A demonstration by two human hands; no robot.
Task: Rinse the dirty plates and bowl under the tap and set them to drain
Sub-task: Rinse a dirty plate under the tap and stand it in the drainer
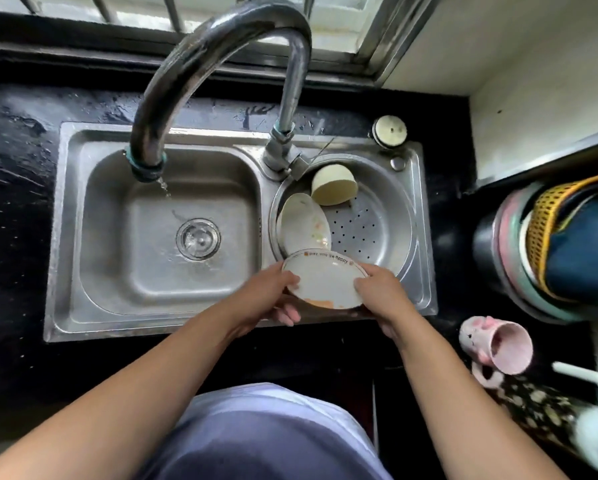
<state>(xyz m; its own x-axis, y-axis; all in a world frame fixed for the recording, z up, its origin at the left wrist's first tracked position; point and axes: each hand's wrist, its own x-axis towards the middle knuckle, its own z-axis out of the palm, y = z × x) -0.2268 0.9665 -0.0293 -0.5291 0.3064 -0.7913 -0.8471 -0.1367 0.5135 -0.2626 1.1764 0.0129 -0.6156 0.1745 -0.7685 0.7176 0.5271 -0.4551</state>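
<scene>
Both hands hold a white plate (325, 280) with printed rim lettering and orange residue at its near edge, above the front rim of the round right basin (387, 209). My left hand (273, 292) grips its left edge, my right hand (380, 292) its right edge. Just behind it a second white plate (304, 225) with food smears leans against the basin's left wall. A cream bowl (334, 185) lies tipped at the back of that basin. The curved steel tap (218, 57) trickles water from its spout (148, 168) into the left basin (117, 265).
A drain strainer (198, 239) sits in the left basin. The black counter (10, 188) is wet. A round lid (390, 130) stands behind the sink. On the right are stacked basins with a yellow basket (547, 237) and a pink mug (498, 344) on its side.
</scene>
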